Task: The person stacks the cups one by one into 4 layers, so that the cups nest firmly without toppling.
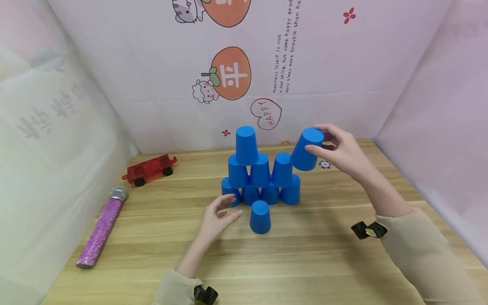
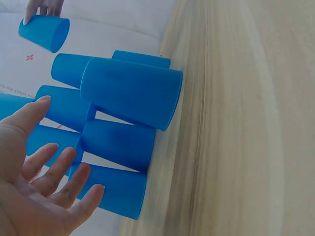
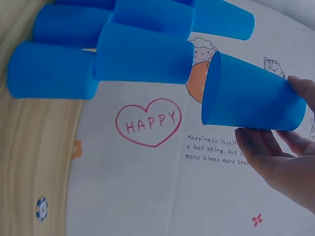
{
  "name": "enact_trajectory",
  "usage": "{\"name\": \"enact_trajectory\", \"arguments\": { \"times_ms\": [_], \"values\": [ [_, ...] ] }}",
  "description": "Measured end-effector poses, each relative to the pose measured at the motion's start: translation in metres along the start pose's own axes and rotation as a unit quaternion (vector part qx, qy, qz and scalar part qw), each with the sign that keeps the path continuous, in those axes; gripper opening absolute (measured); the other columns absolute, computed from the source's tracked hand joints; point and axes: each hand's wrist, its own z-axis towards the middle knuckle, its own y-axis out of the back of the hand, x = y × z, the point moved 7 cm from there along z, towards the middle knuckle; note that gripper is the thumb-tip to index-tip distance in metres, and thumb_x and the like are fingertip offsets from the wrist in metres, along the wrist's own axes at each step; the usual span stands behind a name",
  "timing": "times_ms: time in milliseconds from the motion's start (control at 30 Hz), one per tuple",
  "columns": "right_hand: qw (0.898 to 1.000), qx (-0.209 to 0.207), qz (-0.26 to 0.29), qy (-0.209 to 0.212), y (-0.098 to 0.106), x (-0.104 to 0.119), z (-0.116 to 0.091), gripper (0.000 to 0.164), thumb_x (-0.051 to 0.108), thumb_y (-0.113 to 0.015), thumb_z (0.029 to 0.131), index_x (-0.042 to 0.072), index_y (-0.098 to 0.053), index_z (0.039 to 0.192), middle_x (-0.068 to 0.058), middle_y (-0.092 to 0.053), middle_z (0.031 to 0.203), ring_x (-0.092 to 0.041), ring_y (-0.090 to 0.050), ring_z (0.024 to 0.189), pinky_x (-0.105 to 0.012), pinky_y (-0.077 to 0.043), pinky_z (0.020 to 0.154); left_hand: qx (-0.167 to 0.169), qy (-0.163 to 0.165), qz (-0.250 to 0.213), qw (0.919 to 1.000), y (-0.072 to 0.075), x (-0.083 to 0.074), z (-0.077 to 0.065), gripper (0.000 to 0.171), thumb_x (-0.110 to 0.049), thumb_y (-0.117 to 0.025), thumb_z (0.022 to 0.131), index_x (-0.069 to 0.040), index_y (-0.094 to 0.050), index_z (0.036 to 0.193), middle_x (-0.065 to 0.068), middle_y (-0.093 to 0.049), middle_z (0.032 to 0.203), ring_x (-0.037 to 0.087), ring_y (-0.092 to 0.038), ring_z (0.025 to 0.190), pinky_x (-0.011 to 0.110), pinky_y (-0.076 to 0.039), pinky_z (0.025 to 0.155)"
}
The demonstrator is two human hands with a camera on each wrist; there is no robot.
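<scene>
Upside-down blue cups form a stack on the table: several in the bottom row, three in the middle row, and one top cup over the left and middle ones. In my right hand I hold another blue cup by thumb and fingers, tilted in the air to the right of the stack. The right wrist view shows this held cup apart from the stack. My left hand, fingers spread and relaxed, is near the bottom-left cup, holding nothing. A single blue cup stands upside down in front of the stack.
On the left of the table lie a red toy wagon and a purple glittery microphone. A small poker chip lies behind the right hand. Printed cloth hangs behind and at both sides.
</scene>
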Motion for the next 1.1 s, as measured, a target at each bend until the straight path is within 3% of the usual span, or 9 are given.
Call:
{"name": "enact_trajectory", "arguments": {
  "times_ms": [133, 433, 800, 1100],
  "values": [
    [1.0, 0.0, 0.022, 0.006, -0.008, 0.01, 0.014, 0.056, 0.032, -0.064, 0.089, 0.012, -0.044, 0.137, -0.013, -0.053, 0.129, -0.03, -0.054, 0.116, -0.052, -0.048, 0.095, 0.004, -0.002, 0.004, 1.0, -0.004, 0.003, -0.002, 0.048, -0.018, -0.072, 0.083, -0.01, -0.054, 0.127, 0.014, -0.057, 0.131, 0.034, -0.053, 0.121, 0.056, -0.044, 0.098],
    [0.999, 0.01, 0.025, 0.036, -0.029, 0.024, 0.038, 0.054, 0.03, -0.065, 0.088, 0.01, -0.046, 0.135, -0.014, -0.056, 0.125, -0.028, -0.056, 0.113, -0.05, -0.048, 0.096, 0.053, 0.012, 0.003, 0.9985, -0.021, 0.007, -0.007, 0.059, -0.027, -0.074, 0.081, -0.009, -0.049, 0.132, 0.016, -0.054, 0.132, 0.036, -0.05, 0.123, 0.055, -0.044, 0.099],
    [0.998, 0.044, 0.021, 0.043, -0.053, 0.023, 0.052, 0.056, 0.033, -0.065, 0.088, 0.009, -0.045, 0.135, -0.016, -0.055, 0.129, -0.032, -0.054, 0.116, -0.053, -0.048, 0.095, 0.062, 0.005, 0.019, 0.9979, -0.04, 0.009, -0.006, 0.066, -0.033, -0.074, 0.08, -0.009, -0.046, 0.135, 0.011, -0.053, 0.135, 0.032, -0.049, 0.124, 0.054, -0.043, 0.101],
    [0.997, 0.054, 0.021, 0.043, -0.061, 0.019, 0.055, 0.054, 0.03, -0.064, 0.089, 0.009, -0.045, 0.135, -0.017, -0.055, 0.13, -0.034, -0.054, 0.117, -0.053, -0.048, 0.095, 0.067, -0.005, 0.021, 0.9975, -0.052, 0.007, -0.002, 0.067, -0.034, -0.074, 0.08, -0.01, -0.045, 0.135, 0.009, -0.051, 0.137, 0.031, -0.05, 0.124, 0.053, -0.043, 0.102]
  ]
}}
